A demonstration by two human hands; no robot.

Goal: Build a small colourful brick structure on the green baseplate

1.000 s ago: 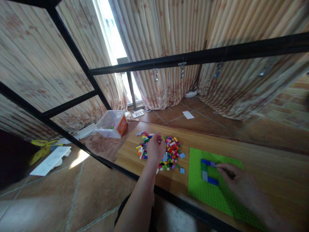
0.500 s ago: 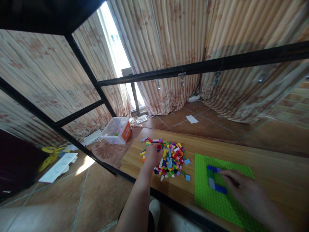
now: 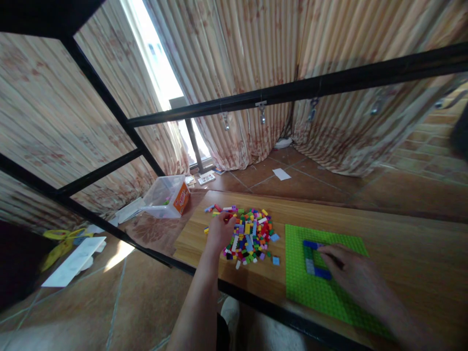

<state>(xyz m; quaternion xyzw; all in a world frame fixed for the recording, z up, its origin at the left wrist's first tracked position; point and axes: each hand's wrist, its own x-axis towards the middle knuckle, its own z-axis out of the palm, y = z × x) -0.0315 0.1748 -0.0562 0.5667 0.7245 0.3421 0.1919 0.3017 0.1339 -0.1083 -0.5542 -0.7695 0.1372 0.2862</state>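
A heap of small coloured bricks (image 3: 250, 234) lies on a wooden tabletop (image 3: 402, 253). My left hand (image 3: 218, 230) rests on the heap's left side with its fingers curled in a pinch; what they hold is hidden. To the right lies a green baseplate (image 3: 321, 292) with a short angular row of blue and grey bricks (image 3: 313, 259) fixed on it. My right hand (image 3: 353, 272) lies on the baseplate, fingers together, tips touching the top of that brick row.
A clear plastic box with an orange label (image 3: 166, 195) stands on the tiled floor left of the table. Black metal frame bars (image 3: 292, 90) cross in front of striped curtains. Yellow scissors (image 3: 58, 241) and a white sheet (image 3: 73, 256) lie at the far left.
My left hand has shifted from the middle of the heap to its left edge. My right hand has stayed on the baseplate. The camera has swung slightly.
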